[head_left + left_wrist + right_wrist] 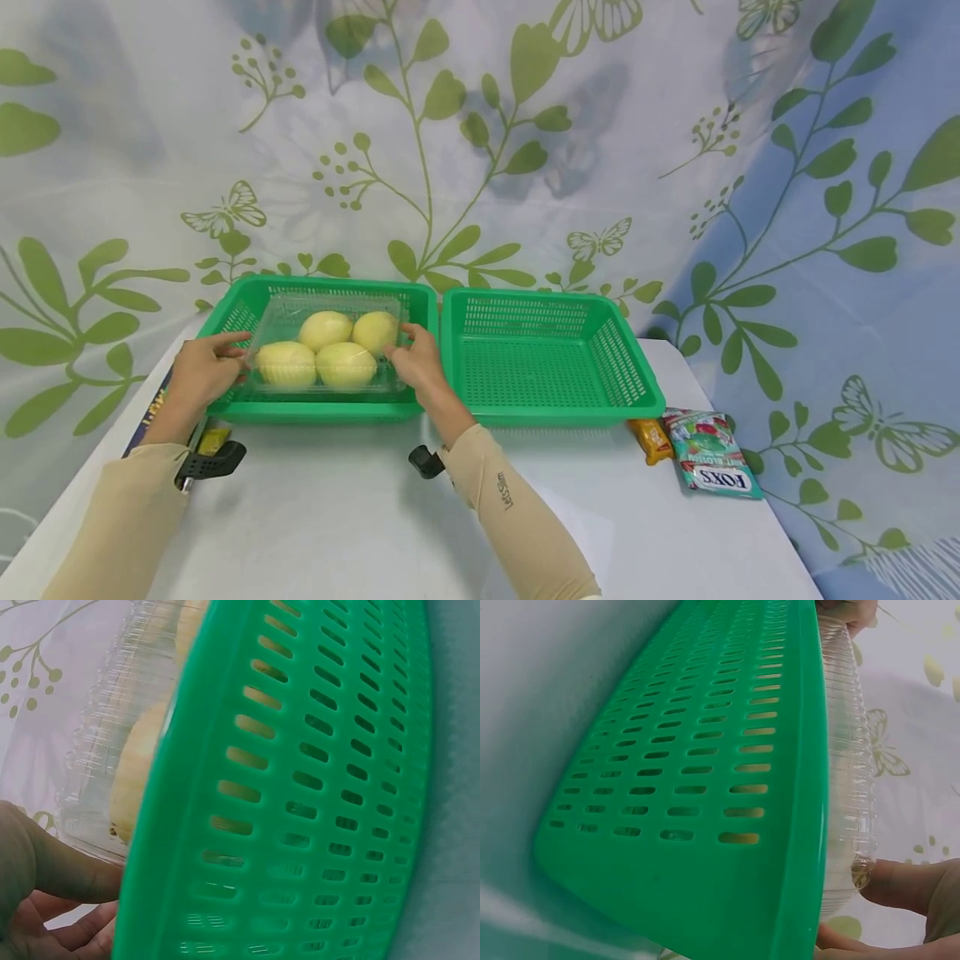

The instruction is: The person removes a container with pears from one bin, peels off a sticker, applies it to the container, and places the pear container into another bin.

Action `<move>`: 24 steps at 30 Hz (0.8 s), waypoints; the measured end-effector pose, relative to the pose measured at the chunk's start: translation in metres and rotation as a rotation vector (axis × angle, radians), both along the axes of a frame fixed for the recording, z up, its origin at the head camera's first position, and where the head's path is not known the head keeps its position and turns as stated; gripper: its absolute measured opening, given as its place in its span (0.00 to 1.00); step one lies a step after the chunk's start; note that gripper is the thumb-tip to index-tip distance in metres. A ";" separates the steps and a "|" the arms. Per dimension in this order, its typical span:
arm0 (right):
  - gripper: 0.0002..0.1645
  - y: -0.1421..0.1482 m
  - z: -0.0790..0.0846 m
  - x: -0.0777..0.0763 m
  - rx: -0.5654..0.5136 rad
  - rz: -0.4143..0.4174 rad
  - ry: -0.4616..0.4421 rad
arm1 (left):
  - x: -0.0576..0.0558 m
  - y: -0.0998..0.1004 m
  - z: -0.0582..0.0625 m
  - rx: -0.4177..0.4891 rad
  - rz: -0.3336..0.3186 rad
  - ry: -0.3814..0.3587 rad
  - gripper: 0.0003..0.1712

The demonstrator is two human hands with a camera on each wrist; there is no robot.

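Observation:
A clear plastic box [279, 315] holding several pale yellow oval fruits [346, 366] is at the left green basket [315, 411], partly inside its rim. My left hand [201, 373] grips the box's left end, with the thumb along its edge in the left wrist view. On the opposite end, my right hand [420, 357] holds the box between thumb and fingers. From the right wrist view, the box's ribbed side [847, 765] stands above the basket rim. The basket wall hides part of both hands' fingers in the wrist views.
Beside the left basket stands a second green basket [525, 367] with nothing in it. A teal FOX'S sweets bag [712, 454] and an orange packet [651, 440] lie at its right. A yellow packet [213, 440] lies near my left wrist on the white table [322, 508].

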State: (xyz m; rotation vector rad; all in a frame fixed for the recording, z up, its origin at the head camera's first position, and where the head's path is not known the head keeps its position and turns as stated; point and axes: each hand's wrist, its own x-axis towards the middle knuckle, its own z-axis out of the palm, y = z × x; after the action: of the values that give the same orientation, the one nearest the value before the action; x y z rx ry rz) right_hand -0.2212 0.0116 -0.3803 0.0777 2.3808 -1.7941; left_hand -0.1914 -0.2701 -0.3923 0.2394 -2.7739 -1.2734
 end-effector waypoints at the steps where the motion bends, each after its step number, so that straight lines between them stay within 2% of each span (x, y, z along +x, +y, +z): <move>1: 0.33 0.000 0.000 0.000 -0.004 0.000 0.001 | 0.000 0.000 0.000 0.001 -0.002 0.000 0.30; 11: 0.25 0.006 -0.004 -0.003 -0.057 -0.012 0.014 | 0.002 -0.003 -0.001 0.038 -0.002 -0.027 0.30; 18: 0.34 0.009 -0.003 -0.004 -0.074 -0.017 0.035 | 0.006 -0.004 0.001 0.076 -0.003 -0.013 0.30; 24: 0.31 0.013 -0.001 -0.004 -0.075 -0.064 0.036 | 0.006 -0.002 0.002 0.098 -0.020 0.007 0.31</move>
State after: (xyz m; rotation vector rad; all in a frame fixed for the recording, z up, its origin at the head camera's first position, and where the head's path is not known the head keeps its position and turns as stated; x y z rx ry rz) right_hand -0.2248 0.0242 -0.3812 0.1147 2.3584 -1.9271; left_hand -0.1855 -0.2720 -0.3902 0.2127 -2.7180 -1.4141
